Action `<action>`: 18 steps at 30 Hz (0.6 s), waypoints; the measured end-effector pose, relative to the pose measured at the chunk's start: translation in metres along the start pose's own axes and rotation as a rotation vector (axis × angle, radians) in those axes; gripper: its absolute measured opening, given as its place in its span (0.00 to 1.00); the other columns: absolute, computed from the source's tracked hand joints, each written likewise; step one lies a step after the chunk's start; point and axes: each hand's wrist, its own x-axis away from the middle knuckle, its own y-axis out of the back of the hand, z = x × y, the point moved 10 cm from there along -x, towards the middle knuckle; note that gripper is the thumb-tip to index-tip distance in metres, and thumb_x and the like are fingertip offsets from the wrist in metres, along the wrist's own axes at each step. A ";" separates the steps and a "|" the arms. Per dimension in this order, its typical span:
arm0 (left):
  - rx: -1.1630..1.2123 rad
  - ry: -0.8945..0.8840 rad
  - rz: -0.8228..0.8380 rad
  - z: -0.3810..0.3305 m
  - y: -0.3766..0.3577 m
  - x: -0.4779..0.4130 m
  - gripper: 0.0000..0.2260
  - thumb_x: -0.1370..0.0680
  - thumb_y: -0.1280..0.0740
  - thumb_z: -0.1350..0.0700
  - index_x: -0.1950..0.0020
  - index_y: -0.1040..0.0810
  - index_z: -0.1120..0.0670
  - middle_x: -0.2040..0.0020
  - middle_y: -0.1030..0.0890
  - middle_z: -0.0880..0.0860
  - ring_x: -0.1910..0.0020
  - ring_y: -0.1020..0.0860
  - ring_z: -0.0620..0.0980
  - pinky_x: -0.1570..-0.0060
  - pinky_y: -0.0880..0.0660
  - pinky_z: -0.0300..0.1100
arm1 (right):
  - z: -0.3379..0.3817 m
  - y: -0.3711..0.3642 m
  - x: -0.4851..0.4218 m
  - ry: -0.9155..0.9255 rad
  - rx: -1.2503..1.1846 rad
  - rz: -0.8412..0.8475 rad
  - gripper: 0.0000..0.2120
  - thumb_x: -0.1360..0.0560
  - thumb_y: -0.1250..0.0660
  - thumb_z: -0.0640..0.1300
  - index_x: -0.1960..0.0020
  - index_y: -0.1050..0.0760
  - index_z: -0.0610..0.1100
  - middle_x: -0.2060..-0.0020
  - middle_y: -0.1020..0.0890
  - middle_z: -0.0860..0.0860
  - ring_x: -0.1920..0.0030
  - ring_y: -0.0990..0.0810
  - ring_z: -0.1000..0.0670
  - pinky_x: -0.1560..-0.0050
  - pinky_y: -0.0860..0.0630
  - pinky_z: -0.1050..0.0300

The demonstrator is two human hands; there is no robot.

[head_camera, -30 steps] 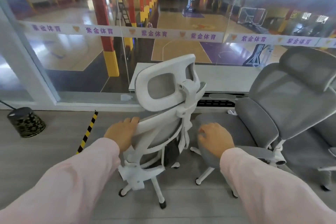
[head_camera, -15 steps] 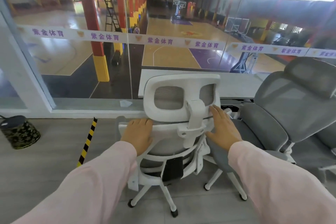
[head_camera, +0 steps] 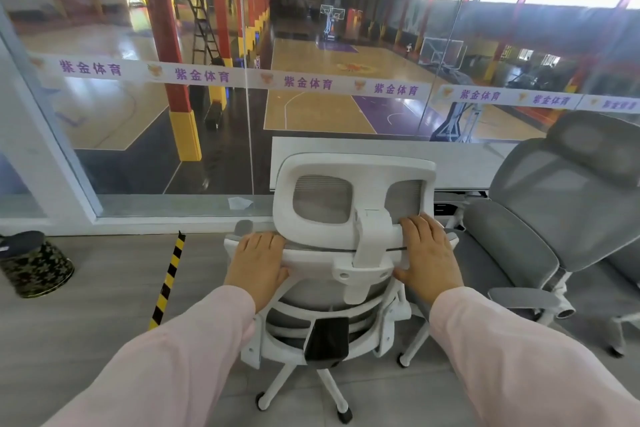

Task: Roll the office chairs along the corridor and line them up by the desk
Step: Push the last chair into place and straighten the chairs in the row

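A white office chair (head_camera: 349, 267) with a mesh headrest stands right in front of me, its back toward me, facing the white desk (head_camera: 381, 152) by the glass wall. My left hand (head_camera: 258, 263) holds the left part of the backrest's top rail, fingers over the edge and thumb behind. My right hand (head_camera: 427, 260) holds the right part, its fingers reaching the foot of the headrest. A grey office chair (head_camera: 554, 204) stands close on the right, turned sideways, its seat beside the white chair.
A glass wall (head_camera: 156, 135) with a printed strip runs behind the desk, with a sports hall beyond it. A camouflage-patterned bin (head_camera: 34, 267) sits on the floor at the left. A yellow-black striped strip (head_camera: 168, 282) lies on the grey floor left of the chair.
The white chair has swung round from a slanted pose to face the desk squarely. My right hand has come off the grey chair's seat onto the white chair's backrest. My left hand has slid inward.
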 end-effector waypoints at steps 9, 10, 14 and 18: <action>-0.136 -0.071 -0.079 -0.007 0.003 0.020 0.20 0.41 0.21 0.52 0.55 0.25 0.55 0.61 0.23 0.52 0.63 0.24 0.54 0.55 0.24 0.50 | 0.003 0.013 0.018 0.037 -0.070 -0.041 0.42 0.45 0.19 0.47 0.35 0.31 0.40 0.37 0.27 0.44 0.31 0.33 0.42 0.30 0.42 0.51; -0.144 -0.074 -0.080 -0.008 0.003 0.021 0.20 0.41 0.21 0.52 0.55 0.24 0.55 0.61 0.23 0.52 0.63 0.24 0.53 0.56 0.24 0.49 | 0.003 0.013 0.020 0.033 -0.077 -0.039 0.41 0.44 0.19 0.47 0.35 0.31 0.41 0.36 0.27 0.44 0.30 0.34 0.42 0.29 0.42 0.50; -0.155 -0.074 -0.076 -0.010 0.005 0.022 0.21 0.41 0.21 0.51 0.55 0.23 0.56 0.62 0.22 0.52 0.63 0.23 0.54 0.57 0.24 0.49 | 0.005 0.013 0.022 0.016 -0.073 -0.041 0.41 0.43 0.19 0.48 0.35 0.32 0.42 0.37 0.27 0.45 0.31 0.33 0.43 0.31 0.38 0.47; -0.140 -0.064 -0.045 -0.006 0.001 0.024 0.18 0.37 0.23 0.51 0.52 0.23 0.56 0.59 0.22 0.53 0.60 0.23 0.54 0.52 0.25 0.50 | 0.009 0.013 0.023 0.017 -0.053 -0.040 0.41 0.44 0.19 0.49 0.36 0.32 0.43 0.37 0.27 0.46 0.32 0.33 0.43 0.32 0.35 0.47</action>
